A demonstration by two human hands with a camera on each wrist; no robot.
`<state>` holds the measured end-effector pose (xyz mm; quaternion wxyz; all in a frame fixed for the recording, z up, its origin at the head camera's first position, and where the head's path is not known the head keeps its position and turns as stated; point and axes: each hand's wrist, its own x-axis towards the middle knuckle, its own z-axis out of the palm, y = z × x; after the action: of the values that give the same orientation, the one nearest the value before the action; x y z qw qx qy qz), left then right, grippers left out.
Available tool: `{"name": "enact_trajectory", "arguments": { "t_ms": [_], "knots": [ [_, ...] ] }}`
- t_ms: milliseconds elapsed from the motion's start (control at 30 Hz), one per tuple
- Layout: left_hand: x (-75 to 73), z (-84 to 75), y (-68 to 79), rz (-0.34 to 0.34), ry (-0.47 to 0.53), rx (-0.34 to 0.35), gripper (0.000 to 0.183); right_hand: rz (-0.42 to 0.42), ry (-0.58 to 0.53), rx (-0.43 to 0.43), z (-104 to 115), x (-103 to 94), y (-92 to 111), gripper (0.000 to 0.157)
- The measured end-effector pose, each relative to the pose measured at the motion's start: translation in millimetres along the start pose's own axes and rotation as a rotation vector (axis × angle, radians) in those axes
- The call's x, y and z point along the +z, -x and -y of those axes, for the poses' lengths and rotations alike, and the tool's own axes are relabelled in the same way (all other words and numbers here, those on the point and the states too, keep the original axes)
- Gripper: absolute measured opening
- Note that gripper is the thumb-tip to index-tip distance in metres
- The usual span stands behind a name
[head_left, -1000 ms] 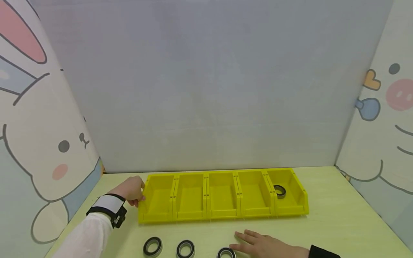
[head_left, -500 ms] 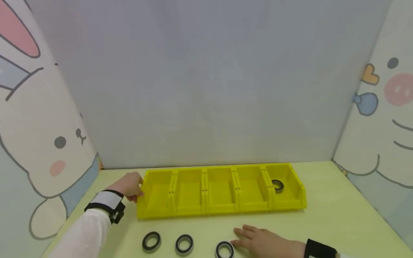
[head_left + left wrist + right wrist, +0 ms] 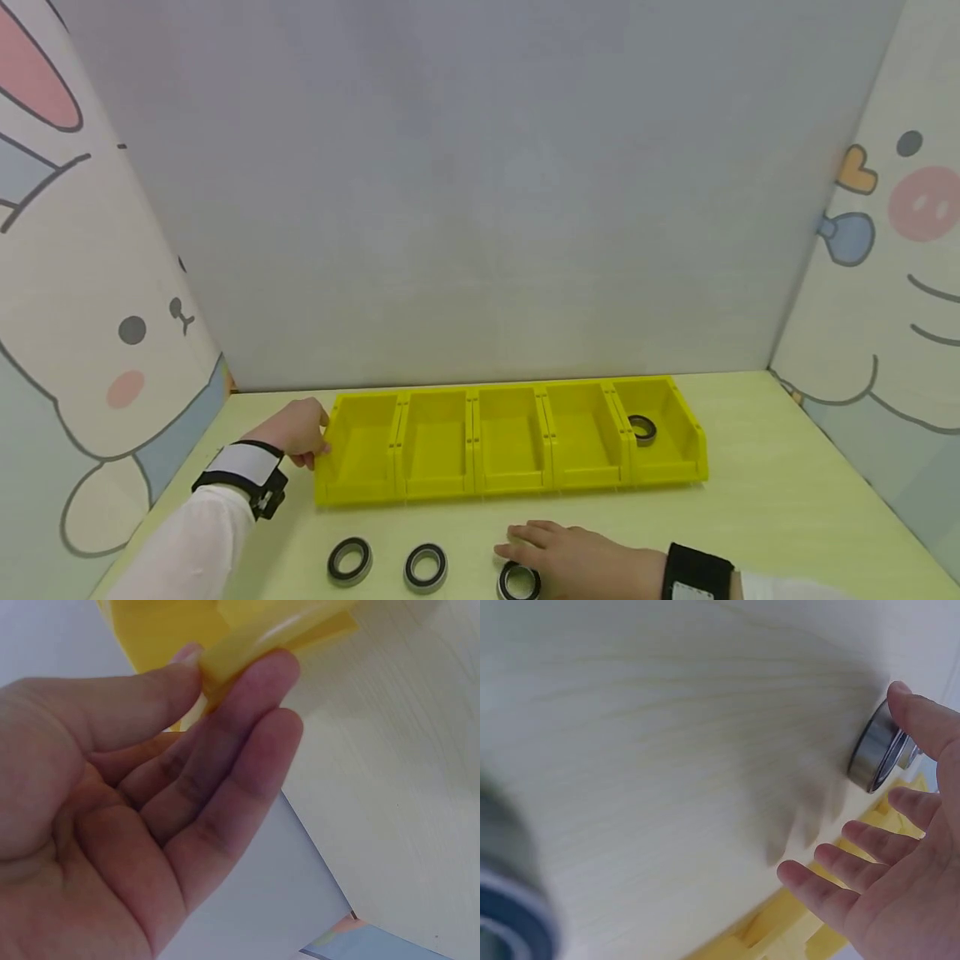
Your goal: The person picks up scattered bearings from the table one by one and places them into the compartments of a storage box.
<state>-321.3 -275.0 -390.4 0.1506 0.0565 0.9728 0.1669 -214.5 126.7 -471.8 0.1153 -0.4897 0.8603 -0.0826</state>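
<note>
My left hand grips the left side wall of a yellow row of bins, thumb on one face and fingers on the other; in the left wrist view that hand pinches the yellow edge. At the front, my right hand reaches over a black-and-silver ball bearing, fingers spread and not curled round it. In the right wrist view, the thumb of this hand is right at a bearing's edge. Two more bearings, one left and one middle, lie flat on the table.
Another bearing leans against the divider inside the rightmost bin. The pale wooden table meets a grey back wall, with cartoon-printed panels on the left and right. A blurred bearing is close to the right wrist camera.
My right hand has moved left, from beside the nearest bearing to over it. The left hand keeps its grip on the bins. The head view has shifted slightly.
</note>
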Motion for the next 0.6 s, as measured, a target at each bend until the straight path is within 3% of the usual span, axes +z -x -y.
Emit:
{"name": "enact_trajectory", "arguments": {
  "t_ms": [233,433,600],
  "knots": [
    [1.1,0.4,-2.2,-0.008,-0.005,-0.017,0.049,0.02,-0.021,-0.118,8,-0.8,-17,0.058],
    [1.0,0.2,-0.3,-0.013,0.013,-0.016,0.049,-0.064,0.12,-0.207,15,-0.4,-21,0.032],
    [-0.8,-1.8,2.8,-0.012,0.011,-0.005,0.049,-0.118,0.138,-0.269,17,0.1,-23,0.023]
  ]
}}
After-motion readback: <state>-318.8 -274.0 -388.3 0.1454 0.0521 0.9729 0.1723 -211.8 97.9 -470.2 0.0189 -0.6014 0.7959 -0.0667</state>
